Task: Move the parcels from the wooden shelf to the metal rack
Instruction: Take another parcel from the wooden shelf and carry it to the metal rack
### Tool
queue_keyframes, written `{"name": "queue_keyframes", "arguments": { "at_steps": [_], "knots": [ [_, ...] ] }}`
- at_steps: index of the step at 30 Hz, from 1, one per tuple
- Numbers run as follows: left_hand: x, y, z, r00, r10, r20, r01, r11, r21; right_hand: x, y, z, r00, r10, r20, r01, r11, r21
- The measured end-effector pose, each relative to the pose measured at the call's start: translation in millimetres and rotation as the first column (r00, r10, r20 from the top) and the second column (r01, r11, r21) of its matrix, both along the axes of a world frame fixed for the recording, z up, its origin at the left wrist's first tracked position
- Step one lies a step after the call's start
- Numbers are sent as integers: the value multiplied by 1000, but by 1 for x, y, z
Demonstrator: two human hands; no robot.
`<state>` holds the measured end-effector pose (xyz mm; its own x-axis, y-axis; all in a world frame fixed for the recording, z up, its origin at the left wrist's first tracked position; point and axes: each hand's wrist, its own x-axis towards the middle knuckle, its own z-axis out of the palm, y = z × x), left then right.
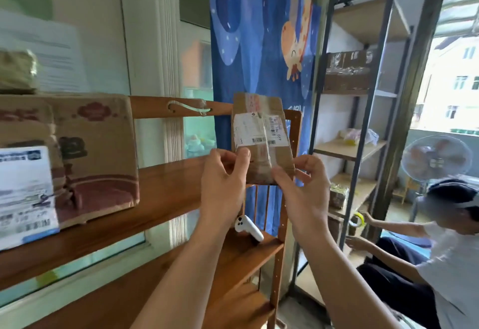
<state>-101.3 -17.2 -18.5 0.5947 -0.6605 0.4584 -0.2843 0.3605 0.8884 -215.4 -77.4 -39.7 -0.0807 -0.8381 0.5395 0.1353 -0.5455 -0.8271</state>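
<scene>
A small brown cardboard parcel (261, 131) with white barcode labels stands upright in the air over the right end of the wooden shelf (166, 194). My left hand (223, 186) grips its lower left edge and my right hand (300, 194) grips its lower right corner. A large printed brown box (96, 157) and a parcel with a white label (26, 194) remain on the wooden shelf at the left. The metal rack (363, 100) stands to the right, with a taped brown box (348, 70) on an upper board.
A white controller (248, 227) lies on a lower wooden shelf board. A blue cartoon curtain (259, 43) hangs behind. A person in a white shirt (440, 264) crouches at the lower right beside the rack, holding tape. A standing fan (436, 159) is behind them.
</scene>
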Motion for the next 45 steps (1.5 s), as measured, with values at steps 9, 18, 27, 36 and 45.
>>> {"name": "queue_keyframes", "arguments": {
  "at_steps": [9, 18, 27, 36, 45],
  "knots": [
    [-24, 174, -41, 993, 112, -32, -117, 959, -258, -34, 159, -18, 929, 356, 103, -344, 932, -114],
    [-17, 305, -48, 990, 97, -106, -118, 971, -208, 2, 259, -20, 724, 674, 147, -660, 739, -137],
    [78, 537, -37, 863, 493, -113, -505, 824, -259, 108, 410, -15, 494, 837, 236, -853, 519, -52],
    [134, 727, -52, 741, 671, -35, -657, 712, -249, 172, 584, -39, 356, 928, 110, -904, 372, -211],
    [149, 842, -52, 687, 721, 88, -698, 688, -198, 217, 686, -47, 492, 854, 168, -862, 505, -42]
  ]
}}
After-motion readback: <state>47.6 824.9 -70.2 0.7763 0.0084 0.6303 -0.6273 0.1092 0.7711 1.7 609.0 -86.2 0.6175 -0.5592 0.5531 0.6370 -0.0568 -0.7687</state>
